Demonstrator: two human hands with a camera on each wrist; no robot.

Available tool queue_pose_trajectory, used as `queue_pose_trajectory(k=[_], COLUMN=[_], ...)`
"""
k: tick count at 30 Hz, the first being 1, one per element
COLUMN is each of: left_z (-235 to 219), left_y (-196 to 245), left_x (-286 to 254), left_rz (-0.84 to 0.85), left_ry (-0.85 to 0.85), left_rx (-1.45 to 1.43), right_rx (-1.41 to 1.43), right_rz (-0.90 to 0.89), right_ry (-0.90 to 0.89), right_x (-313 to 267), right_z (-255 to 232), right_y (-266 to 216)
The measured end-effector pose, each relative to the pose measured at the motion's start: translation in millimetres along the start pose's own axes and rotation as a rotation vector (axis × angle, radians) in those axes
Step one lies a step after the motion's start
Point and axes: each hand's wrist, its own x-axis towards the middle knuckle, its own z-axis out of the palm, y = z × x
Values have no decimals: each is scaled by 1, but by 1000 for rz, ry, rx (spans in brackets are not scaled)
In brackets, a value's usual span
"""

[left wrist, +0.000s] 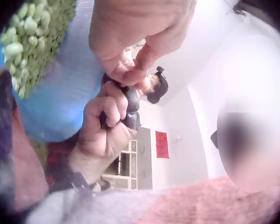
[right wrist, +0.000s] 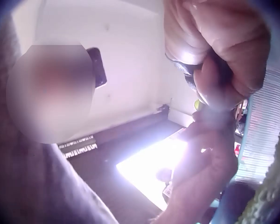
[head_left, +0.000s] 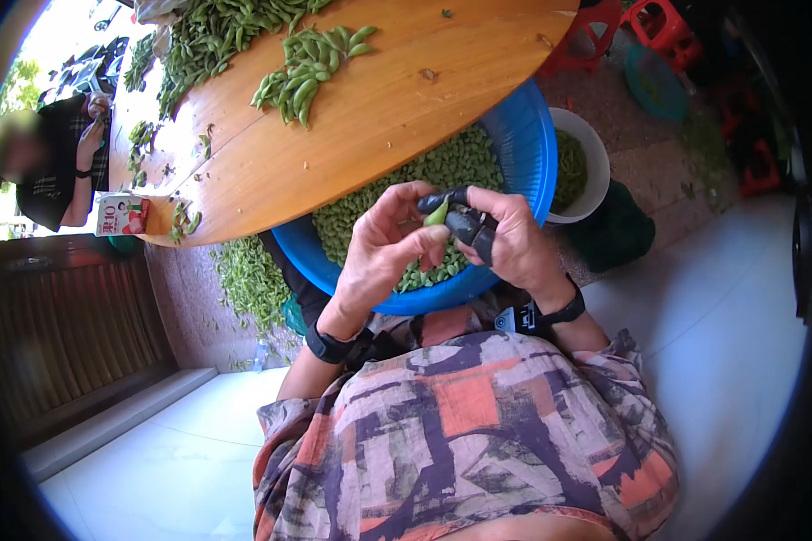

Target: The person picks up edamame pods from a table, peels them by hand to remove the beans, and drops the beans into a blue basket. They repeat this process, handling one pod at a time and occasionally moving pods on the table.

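Note:
Above a blue basin (head_left: 539,149) of shelled green beans (head_left: 465,162), both hands meet at a green pod (head_left: 438,214). My left hand (head_left: 379,243) pinches the pod with thumb and fingertips. Black coverings wrap fingers of my right hand (head_left: 519,239), which grips the pod from the other side, its fingers curled. In the left wrist view, my left hand (left wrist: 140,35) touches the covered fingers of my right hand (left wrist: 102,121); the pod is hidden there. A bit of the pod (right wrist: 197,105) shows in the right wrist view between my right hand (right wrist: 219,44) and left hand (right wrist: 203,163).
A wooden table (head_left: 379,99) beyond the basin bears piles of pods (head_left: 311,68) and a carton (head_left: 122,215). Right of the basin stands a white bucket (head_left: 595,167), with red stools (head_left: 663,32) farther off. Greens (head_left: 248,284) lie on the floor at left. A person (head_left: 54,162) sits across the table.

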Motion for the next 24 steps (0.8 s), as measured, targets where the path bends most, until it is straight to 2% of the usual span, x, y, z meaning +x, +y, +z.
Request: queue_pose_trajectory(k=[1, 2, 4, 5, 6, 7, 8, 9, 14, 16, 17, 18, 20, 21, 22, 23, 24], left_z=[-1, -2, -6, -7, -6, -5, -4, -3, 5, -2, -6, -5, -2, -9, 6, 6, 5], left_y=[-1, 1, 7, 7, 4, -1, -6, -10, -11, -6, -6, -4, -2, -2, 22, 33, 43], left_x=[-2, -3, -4, -4, -3, -1, 1, 1, 8, 11, 12, 12, 12, 13, 7, 9, 13], left_rz=[63, 62, 299, 352, 352, 486, 624, 546, 589, 428, 229, 242, 142, 234, 91, 98, 103], left_ry=[31, 34, -8, -38, -37, -7, 26, 33, 125, 52, 67, 67, 7, -81, -105, -181, -258], left_rx=[300, 300, 920, 1040, 1041, 1194, 1346, 1324, 1216, 978, 832, 841, 610, 801, 917, 992, 1066], right_rx=[-170, -169, -410, -409, -482, -554, -555, -604, -735, -743, -716, -715, -711, -735, -803, -844, -882], right_rz=[-33, -32, -129, -129, -229, -330, -333, -348, -481, -478, -490, -505, -506, -525, -514, -401, -428], right_ry=[40, 37, 53, 51, 121, 191, 190, 219, 321, 317, 307, 310, 336, 355, 454, 544, 673], right_x=[0, -1, 0, 1, 3, 4, 4, 3, 5, 4, 6, 7, 6, 5, 2, -5, -5], right_z=[3, 3, 1, 3, 6, 9, 11, 14, 22, 25, 25, 23, 15, 2, -8, -23, -42], right_y=[-1, 0, 7, 10, 14, 15, 13, 11, 13, 16, 18, 16, 14, 11, 1, -8, -8])
